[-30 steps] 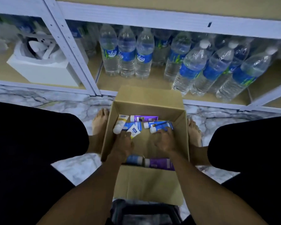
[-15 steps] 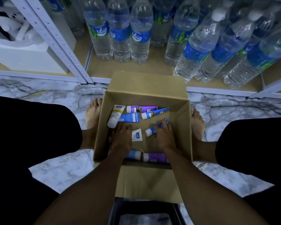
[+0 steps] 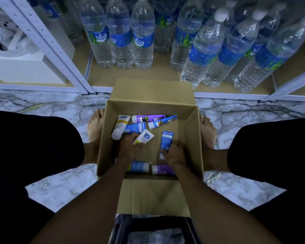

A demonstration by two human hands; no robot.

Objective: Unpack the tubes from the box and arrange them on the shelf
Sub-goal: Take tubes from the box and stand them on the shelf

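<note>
Holding white tube (image 3: 144, 137) in left hand (image 3: 128, 148); blue tube (image 3: 166, 140) in right hand (image 3: 174, 154).

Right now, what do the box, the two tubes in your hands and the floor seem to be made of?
Box: cardboard, matte brown, with fold creases at the flaps.
White tube in the left hand and blue tube in the right hand: probably soft plastic, with smooth printed skins; the blue one's end is sealed flat.
Floor: marble or marble-look tile, smooth with grey veins; cannot tell which.
</note>
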